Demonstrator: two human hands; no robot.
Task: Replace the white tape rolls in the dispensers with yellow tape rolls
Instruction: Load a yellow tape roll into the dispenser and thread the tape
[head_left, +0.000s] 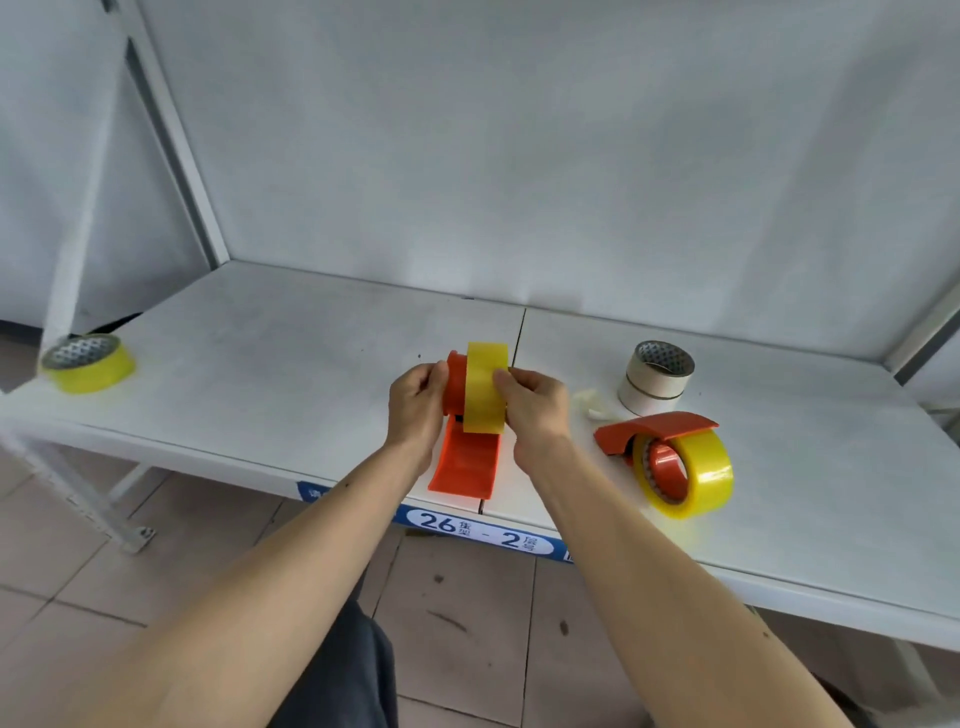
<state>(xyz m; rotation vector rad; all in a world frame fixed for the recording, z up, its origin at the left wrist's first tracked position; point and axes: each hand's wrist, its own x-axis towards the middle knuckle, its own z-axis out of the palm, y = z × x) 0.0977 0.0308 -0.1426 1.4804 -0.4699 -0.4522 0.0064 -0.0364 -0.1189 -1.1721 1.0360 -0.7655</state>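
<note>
Two dispensers are in play, and we are loading the second. Our left hand (418, 402) is closed around the hub end of the orange dispenser (465, 462), whose handle rests on the white shelf (291, 364) at its front edge. Our right hand (532, 408) pinches the yellow roll (485, 387) between thumb and fingers, standing it on edge against the hub. We judge the roll only partly on the hub; how deep it sits is hidden by our fingers. To our right lies the other dispenser (657, 431), already carrying a yellow roll. Just behind it stand the two white rolls (655, 387), stacked. A spare yellow roll (88, 364) lies far left. Next we would need to press the roll squarely home and thread its free end toward the cutter.
</note>
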